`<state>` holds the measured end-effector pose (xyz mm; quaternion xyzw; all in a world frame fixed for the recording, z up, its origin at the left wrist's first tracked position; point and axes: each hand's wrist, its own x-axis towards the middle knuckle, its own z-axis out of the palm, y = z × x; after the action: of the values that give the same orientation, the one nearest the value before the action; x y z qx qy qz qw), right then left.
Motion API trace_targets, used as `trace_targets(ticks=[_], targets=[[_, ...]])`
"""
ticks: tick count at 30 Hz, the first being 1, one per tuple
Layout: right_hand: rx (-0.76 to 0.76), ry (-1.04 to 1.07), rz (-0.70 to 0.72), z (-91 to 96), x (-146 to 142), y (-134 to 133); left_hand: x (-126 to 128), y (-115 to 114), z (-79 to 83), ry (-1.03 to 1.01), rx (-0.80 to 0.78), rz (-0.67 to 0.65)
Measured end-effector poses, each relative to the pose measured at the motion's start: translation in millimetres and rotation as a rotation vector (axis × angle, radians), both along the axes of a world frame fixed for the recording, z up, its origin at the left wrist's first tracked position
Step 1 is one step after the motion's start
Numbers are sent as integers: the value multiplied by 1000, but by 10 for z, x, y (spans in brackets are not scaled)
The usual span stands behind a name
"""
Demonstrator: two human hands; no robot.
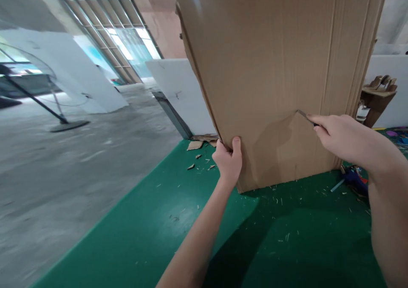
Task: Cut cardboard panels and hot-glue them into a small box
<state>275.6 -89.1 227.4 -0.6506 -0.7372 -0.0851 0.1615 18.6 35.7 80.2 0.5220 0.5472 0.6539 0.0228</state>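
A large brown cardboard sheet (274,58) stands upright on the green tabletop (178,203), leaning slightly. My left hand (228,160) grips its lower left edge, the thumb on the front face and the fingers curled round the side. In my right hand (339,135) is a knife (306,116) with a thin blade, and its tip meets the front of the cardboard right of the middle. My closed fingers hide most of the handle. Whether the blade has gone through the cardboard I cannot tell.
Cardboard scraps (195,145) and small shavings lie on the green surface. A dark blue item (355,179) sits at the right behind my forearm. Farther right stands a small cardboard structure (381,94). White panels (181,92) rise behind, and a stand with a round base (70,125) is on the grey floor.
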Motion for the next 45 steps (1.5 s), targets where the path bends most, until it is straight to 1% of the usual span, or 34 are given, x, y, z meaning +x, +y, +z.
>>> trace_targets(ticks=[8,13,15,21,26,29,32,35,37,39,42,45], targets=[[4,-122,-26,173,-75,121,6,16,-15,2,31,-17],[-110,-111,-59,284,-117,182,-9,34,-28,18,55,-14],[-126,-131,-74,300,-98,206,-12,36,-28,14,61,-15],[-66,-239,-14,264,-11,379,-3,21,-4,44,57,6],[-26,-222,-66,223,-60,492,-9,27,-17,62,80,13],[-73,-220,-75,225,-96,444,-15,35,-30,61,88,-2],[-128,-275,-52,235,-123,331,-16,34,-32,59,68,-5],[-117,-316,-95,234,-155,238,-13,25,-26,40,60,-19],[-113,-322,-124,231,-170,216,-10,19,-23,34,63,-31],[-114,-314,-124,221,-172,217,-7,16,-21,34,57,-28],[-96,-287,-96,162,-154,214,-5,16,-21,39,35,-9],[-45,-291,-98,30,-135,176,-2,23,-22,35,28,-12]])
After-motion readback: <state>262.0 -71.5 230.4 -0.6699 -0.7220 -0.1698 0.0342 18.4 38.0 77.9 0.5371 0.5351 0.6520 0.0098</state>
